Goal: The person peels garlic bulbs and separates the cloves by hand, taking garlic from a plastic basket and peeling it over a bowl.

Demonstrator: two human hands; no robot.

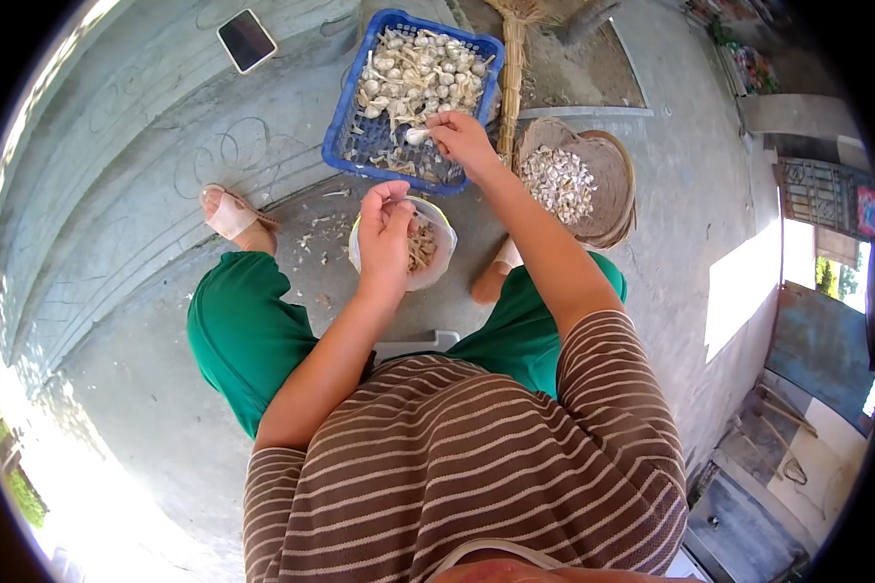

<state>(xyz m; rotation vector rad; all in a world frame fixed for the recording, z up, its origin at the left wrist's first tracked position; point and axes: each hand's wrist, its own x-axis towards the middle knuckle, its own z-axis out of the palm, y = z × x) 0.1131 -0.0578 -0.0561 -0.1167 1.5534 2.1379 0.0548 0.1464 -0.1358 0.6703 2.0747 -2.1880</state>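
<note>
My right hand [465,144] reaches over the near part of a blue plastic crate [334,136]. Its fingers pinch a garlic bulb [417,136] by the stem end. Dry garlic bulbs [423,73] with stems fill the far part of the crate, while loose skins and stem bits lie near its front. My left hand [386,233] is closed with curled fingers above a white lined bucket [443,255]; whether anything is in them cannot be seen. Brownish garlic scraps [420,247] lie inside the bucket, partly hidden by that hand.
To the right, a round woven basket [612,180] holds many separated garlic cloves [558,183]. A straw broom [510,78] lies beside the crate. A phone [247,41] rests on the concrete step at the upper left. Scattered skins [306,238] litter the floor near my sandalled foot [231,214].
</note>
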